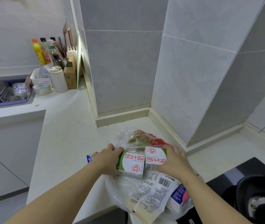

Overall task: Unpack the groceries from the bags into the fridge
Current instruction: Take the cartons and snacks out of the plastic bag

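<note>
Two white milk cartons with red lettering and green edges lie side by side on the white counter. My left hand (108,156) grips the left milk carton (132,164) along its left side. My right hand (174,161) covers the right side of the right milk carton (154,158). Both cartons sit over an open clear plastic bag (122,189). In that bag, near the counter's front edge, lies a pale printed food packet (152,194) and a white and blue packet (177,198). Behind the cartons is a second plastic bag with red print (143,138) holding greenish food. The fridge is out of view.
A yellow and blue packet (91,157) peeks out left of my left wrist. A black hob with a dark pan (258,193) sits at the right. Bottles (45,52), a white jug (59,79), a knife block and a sink (2,94) stand at the back left. Tiled walls close the corner behind.
</note>
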